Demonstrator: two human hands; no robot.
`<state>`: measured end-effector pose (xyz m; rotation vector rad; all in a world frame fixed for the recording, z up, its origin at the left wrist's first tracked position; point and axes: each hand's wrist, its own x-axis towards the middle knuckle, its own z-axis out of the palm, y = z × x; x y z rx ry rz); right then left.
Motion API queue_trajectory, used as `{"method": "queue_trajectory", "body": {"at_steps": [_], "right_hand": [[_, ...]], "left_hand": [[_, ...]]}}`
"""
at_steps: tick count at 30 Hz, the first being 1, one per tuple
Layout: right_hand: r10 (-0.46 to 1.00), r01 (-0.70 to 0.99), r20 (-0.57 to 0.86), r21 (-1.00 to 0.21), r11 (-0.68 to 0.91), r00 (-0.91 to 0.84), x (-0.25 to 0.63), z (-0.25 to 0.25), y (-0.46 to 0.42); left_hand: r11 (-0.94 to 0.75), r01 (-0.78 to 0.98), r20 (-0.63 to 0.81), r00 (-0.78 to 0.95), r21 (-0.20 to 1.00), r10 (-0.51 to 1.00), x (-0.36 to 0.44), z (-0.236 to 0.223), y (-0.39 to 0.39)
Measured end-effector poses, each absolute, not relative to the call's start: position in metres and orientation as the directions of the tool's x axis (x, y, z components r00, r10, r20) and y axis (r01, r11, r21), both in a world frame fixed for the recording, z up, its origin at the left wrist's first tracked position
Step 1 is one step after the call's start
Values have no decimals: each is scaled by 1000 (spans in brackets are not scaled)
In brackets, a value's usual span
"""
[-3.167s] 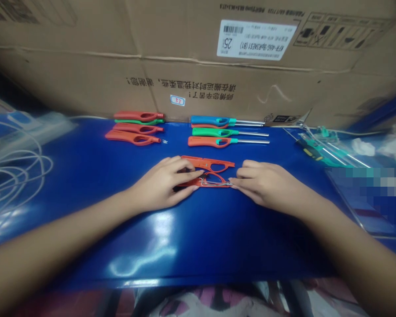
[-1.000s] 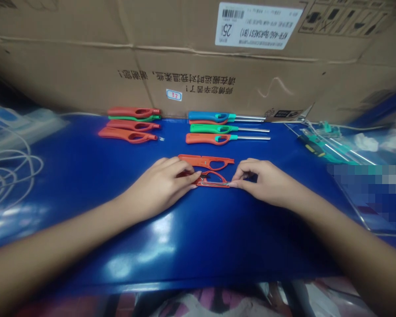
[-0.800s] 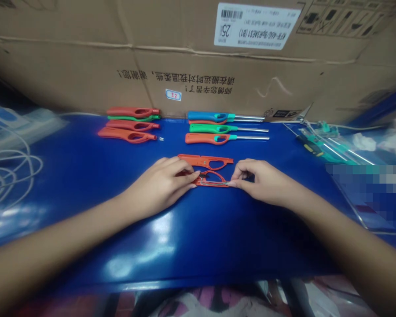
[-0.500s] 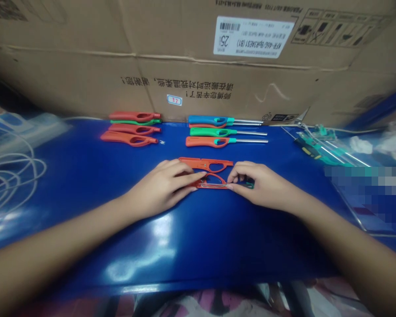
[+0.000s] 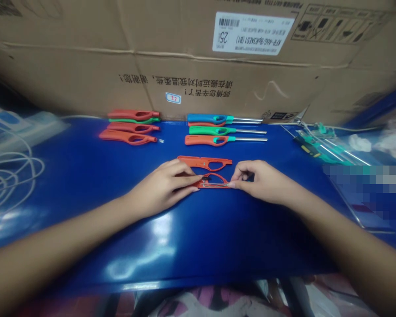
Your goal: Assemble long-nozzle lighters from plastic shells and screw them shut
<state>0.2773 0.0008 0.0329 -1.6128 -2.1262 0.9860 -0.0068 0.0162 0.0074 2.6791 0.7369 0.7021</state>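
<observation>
An orange lighter shell half (image 5: 220,177) lies on the table, with thin wires (image 5: 214,185) running along its inside. My left hand (image 5: 170,179) is closed over its left end, fingers pressing it; that end is hidden. A small dark part (image 5: 206,178) shows beside those fingertips. At the right end, my right hand (image 5: 251,179) pinches the tip of the wires between thumb and forefinger. Just beyond both hands, the other orange shell half (image 5: 201,162) lies inner side up, touched by neither hand.
Several lighters with metal rods (image 5: 226,140) lie behind, to the right. Several red and green shells (image 5: 128,135) lie left of them, beside tiny metal pieces (image 5: 161,141). A cardboard box (image 5: 95,88) stands at the back. White cable (image 5: 16,154) coils left; rods and a screwdriver (image 5: 307,146) lie right.
The green-and-dark piece under my right hand is no longer visible. My right fingers have closed further on the wire tip. My left hand stays on the shell; the view has shifted slightly.
</observation>
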Motion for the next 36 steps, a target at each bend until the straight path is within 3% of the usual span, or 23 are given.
{"method": "queue_trajectory", "body": {"at_steps": [16,18,21,25,29,36], "right_hand": [[894,694,-150,-688,212,-422,281,35,2],[900,692,0,-640,334,-435,279,34,-1],[820,696,202,-446,563,-535,273,32,-6],[725,659,202,-312,684,-658,267,28,-9],[680,618,221,-290,730,-699,264,25,-10],[732,673,227,-289,681,-643,258,27,-20]], "left_hand": [[-848,445,345,778,288,525,-3,11,13],[-845,441,371,762,302,531,-3,9,12],[-837,428,408,735,340,542,-3,5,11],[-832,407,415,729,377,544,-3,3,11],[-827,406,425,718,389,551,-2,3,10],[-830,405,449,704,383,550,-2,3,8]]}}
